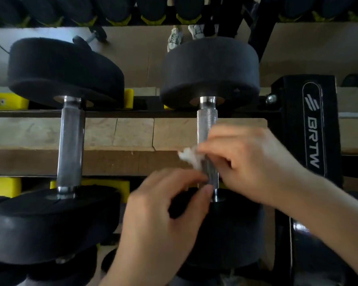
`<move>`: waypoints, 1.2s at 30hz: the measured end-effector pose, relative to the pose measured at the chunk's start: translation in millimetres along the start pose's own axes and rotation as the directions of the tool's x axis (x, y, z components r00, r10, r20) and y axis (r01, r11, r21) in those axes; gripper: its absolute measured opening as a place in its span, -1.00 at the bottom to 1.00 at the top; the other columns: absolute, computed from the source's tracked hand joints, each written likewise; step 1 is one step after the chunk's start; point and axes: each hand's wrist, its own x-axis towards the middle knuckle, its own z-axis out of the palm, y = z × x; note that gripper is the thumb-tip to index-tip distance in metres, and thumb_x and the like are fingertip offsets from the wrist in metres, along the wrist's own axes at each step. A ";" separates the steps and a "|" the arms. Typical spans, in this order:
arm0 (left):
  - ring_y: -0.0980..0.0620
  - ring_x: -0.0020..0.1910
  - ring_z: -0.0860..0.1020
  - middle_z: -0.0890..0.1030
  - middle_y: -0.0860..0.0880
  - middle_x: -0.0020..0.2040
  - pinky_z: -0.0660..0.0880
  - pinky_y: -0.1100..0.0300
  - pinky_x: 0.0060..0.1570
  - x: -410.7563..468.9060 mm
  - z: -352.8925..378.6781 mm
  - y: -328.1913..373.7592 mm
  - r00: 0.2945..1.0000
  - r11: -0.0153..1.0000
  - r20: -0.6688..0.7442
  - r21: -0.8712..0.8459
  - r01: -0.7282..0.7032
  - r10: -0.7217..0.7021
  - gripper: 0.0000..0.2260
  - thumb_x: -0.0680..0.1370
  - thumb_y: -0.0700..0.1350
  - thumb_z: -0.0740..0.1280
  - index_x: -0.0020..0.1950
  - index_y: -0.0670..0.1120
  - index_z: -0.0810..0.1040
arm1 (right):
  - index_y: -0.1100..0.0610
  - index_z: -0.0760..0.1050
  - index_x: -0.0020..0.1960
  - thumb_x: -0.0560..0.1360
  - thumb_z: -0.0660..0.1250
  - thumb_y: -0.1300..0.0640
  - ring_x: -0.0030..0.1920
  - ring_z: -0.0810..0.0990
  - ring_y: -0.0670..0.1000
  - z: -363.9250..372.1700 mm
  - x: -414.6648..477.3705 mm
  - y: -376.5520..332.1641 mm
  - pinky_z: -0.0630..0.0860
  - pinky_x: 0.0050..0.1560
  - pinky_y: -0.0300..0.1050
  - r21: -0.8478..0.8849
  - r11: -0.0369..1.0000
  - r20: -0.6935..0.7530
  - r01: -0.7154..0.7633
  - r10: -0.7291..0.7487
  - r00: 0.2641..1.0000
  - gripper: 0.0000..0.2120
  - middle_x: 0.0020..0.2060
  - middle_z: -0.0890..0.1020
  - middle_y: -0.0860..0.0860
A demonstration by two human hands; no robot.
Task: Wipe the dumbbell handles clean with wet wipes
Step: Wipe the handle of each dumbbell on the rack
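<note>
Head view: white lettering "BRTW" with a striped logo runs down the black metal rack upright (pixel 313 129) at the right edge. Two black round-headed dumbbells lie side by side on the rack, well apart, with tan boards showing between them. The left dumbbell's smooth steel handle (pixel 70 145) is untouched. On the right dumbbell's knurled silver handle (pixel 207 124), mid-frame, the right hand (pixel 252 168) curls round the bar and grips one crumpled white wet wipe (pixel 188 157) against it. The left hand (pixel 163 219) has thumb and forefinger at the handle's lower end; blur hides whether they pinch it. The upright stands just beside the right dumbbell.
</note>
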 end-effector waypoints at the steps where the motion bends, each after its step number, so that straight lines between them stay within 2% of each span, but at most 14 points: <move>1: 0.25 -0.03 0.57 0.62 0.24 -0.10 0.47 0.42 -0.07 -9.7 4.0 -1.8 0.999 0.999 -0.019 0.001 -0.043 0.043 -0.86 0.52 0.05 0.32 -0.02 0.08 0.65 | 0.17 0.64 -0.08 0.47 0.30 0.24 -0.26 0.56 0.01 -1.0 10.4 5.1 0.55 -0.33 0.02 -0.052 0.999 -0.057 0.009 -0.012 0.998 -0.86 -0.20 0.58 0.01; 4: 0.13 0.01 0.55 0.62 0.17 -0.05 0.49 0.20 -0.01 -28.8 18.5 -7.4 0.993 0.994 -0.053 -0.041 -0.105 0.102 -0.73 0.56 0.15 0.29 -0.03 0.02 0.69 | 0.17 0.65 -0.03 0.47 0.33 0.30 -0.21 0.59 0.04 0.7 20.7 10.1 0.57 -0.27 0.04 -0.101 0.994 -0.152 -0.050 0.035 0.988 -0.85 -0.15 0.61 0.04; 8: 0.08 0.05 0.53 0.62 0.10 0.00 0.49 0.09 0.03 -34.7 27.0 -12.2 0.987 0.990 -0.109 -0.057 -0.127 0.121 -0.69 0.53 0.20 0.32 0.04 0.02 0.69 | 0.10 0.65 0.05 0.53 0.27 0.12 -0.30 0.57 -0.06 1.0 -9.9 -12.8 0.54 -0.31 -0.12 -0.048 0.999 0.154 -0.021 0.028 0.988 -0.79 -0.21 0.60 -0.01; 10: 0.08 0.03 0.53 0.62 0.09 -0.02 0.49 0.08 0.02 -35.6 28.5 -12.8 0.983 0.989 -0.135 -0.069 -0.131 0.121 -0.69 0.53 0.20 0.32 0.03 0.01 0.69 | 0.08 0.65 0.06 0.52 0.25 0.06 -0.26 0.59 -0.03 -8.1 -3.1 -13.3 0.57 -0.26 -0.09 -0.070 0.997 0.282 0.031 -0.010 0.959 -0.75 -0.20 0.61 0.00; 11: 0.09 0.03 0.53 0.62 0.10 -0.02 0.50 0.08 0.00 -35.9 29.0 -12.2 0.983 0.988 -0.141 -0.078 -0.132 0.120 -0.70 0.53 0.20 0.32 0.02 0.02 0.69 | 0.10 0.65 0.05 0.50 0.25 0.06 -0.25 0.60 0.01 -13.4 5.1 -8.9 0.59 -0.25 -0.02 -0.118 0.991 0.278 0.069 -0.033 0.960 -0.75 -0.20 0.62 0.02; 13: 0.11 0.02 0.53 0.62 0.11 -0.04 0.50 0.08 -0.01 -36.4 29.0 -11.3 0.981 0.988 -0.153 -0.085 -0.132 0.118 -0.70 0.52 0.19 0.32 0.01 0.02 0.69 | 0.15 0.67 0.00 0.50 0.31 0.11 -0.23 0.63 0.07 -21.3 22.6 6.0 0.61 -0.25 0.08 -0.206 0.973 0.138 0.101 -0.073 0.988 -0.81 -0.20 0.65 0.07; 16: 0.10 0.00 0.53 0.62 0.10 -0.06 0.50 0.07 -0.03 -36.8 30.0 -11.9 0.980 0.988 -0.163 -0.081 -0.129 0.115 -0.73 0.51 0.16 0.34 -0.01 0.00 0.69 | 0.15 0.67 -0.01 0.48 0.37 0.13 -0.19 0.64 0.05 -18.7 18.2 10.5 0.60 -0.17 0.12 -0.122 0.992 0.006 -0.018 0.019 1.000 -0.84 -0.18 0.68 0.05; 20: 0.07 0.00 0.54 0.62 0.07 -0.05 0.49 0.04 -0.03 -37.5 30.5 -11.7 0.978 0.988 -0.164 -0.065 -0.141 0.129 -0.72 0.53 0.14 0.33 0.00 -0.02 0.69 | 0.12 0.66 -0.04 0.47 0.39 0.19 -0.23 0.59 -0.05 -4.1 -13.7 -11.3 0.59 -0.20 -0.01 -0.044 0.999 0.244 0.019 -0.007 0.970 -0.90 -0.22 0.63 -0.02; 21: 0.07 0.01 0.54 0.62 0.07 -0.04 0.49 0.03 -0.04 -37.6 30.2 -11.5 0.979 0.988 -0.159 -0.062 -0.140 0.128 -0.71 0.54 0.14 0.31 0.01 -0.02 0.69 | 0.12 0.66 -0.05 0.46 0.41 0.21 -0.23 0.58 -0.06 -5.8 -9.0 -9.6 0.59 -0.18 -0.03 -0.045 0.998 0.244 0.038 -0.026 0.969 -0.90 -0.23 0.63 -0.02; 26: 0.11 0.04 0.52 0.60 0.13 -0.02 0.49 0.06 -0.03 -37.6 27.2 -10.0 0.988 0.992 -0.111 -0.054 -0.114 0.107 -0.72 0.55 0.16 0.28 0.02 0.02 0.67 | 0.05 0.60 0.17 0.50 0.38 0.17 -0.22 0.56 -0.20 -10.9 18.9 11.9 0.56 -0.09 -0.16 0.008 0.995 -0.039 -0.104 0.104 0.994 -0.75 -0.17 0.63 -0.11; 28: 0.10 0.04 0.52 0.60 0.13 -0.02 0.49 0.07 -0.03 -37.1 26.4 -9.5 0.989 0.992 -0.100 -0.046 -0.113 0.108 -0.71 0.55 0.17 0.28 0.02 0.02 0.67 | 0.14 0.63 0.13 0.50 0.33 0.25 -0.13 0.57 -0.08 -2.3 10.4 12.0 0.57 -0.07 -0.07 -0.051 0.996 -0.145 -0.076 0.068 0.987 -0.77 -0.08 0.61 0.01; 31: 0.08 0.04 0.53 0.60 0.12 -0.01 0.50 0.04 -0.03 -36.5 26.0 -10.2 0.990 0.992 -0.091 -0.052 -0.117 0.112 -0.71 0.55 0.18 0.28 0.03 0.03 0.67 | 0.25 0.63 0.08 0.45 0.26 0.30 -0.10 0.56 0.08 6.8 -0.1 8.2 0.58 -0.15 0.02 -0.208 0.977 -0.236 -0.034 -0.016 0.972 -0.73 -0.07 0.58 0.13; 33: 0.06 0.03 0.54 0.60 0.11 -0.02 0.50 0.02 -0.05 -36.1 26.8 -10.9 0.988 0.990 -0.096 -0.058 -0.125 0.119 -0.70 0.55 0.17 0.28 0.02 0.01 0.68 | 0.25 0.62 0.09 0.45 0.25 0.31 -0.09 0.57 0.10 6.8 -0.5 6.6 0.59 -0.17 0.03 -0.235 0.972 -0.245 -0.016 -0.044 0.968 -0.73 -0.05 0.59 0.15; 36: 0.05 0.01 0.54 0.60 0.09 -0.03 0.50 0.00 -0.06 -35.4 27.9 -11.5 0.986 0.989 -0.104 -0.059 -0.136 0.130 -0.72 0.54 0.15 0.30 0.01 0.00 0.68 | 0.22 0.61 0.08 0.48 0.22 0.24 -0.02 0.53 0.09 7.2 -9.3 1.7 0.55 -0.09 -0.04 -0.234 0.970 -0.097 0.064 -0.088 0.991 -0.74 0.04 0.54 0.16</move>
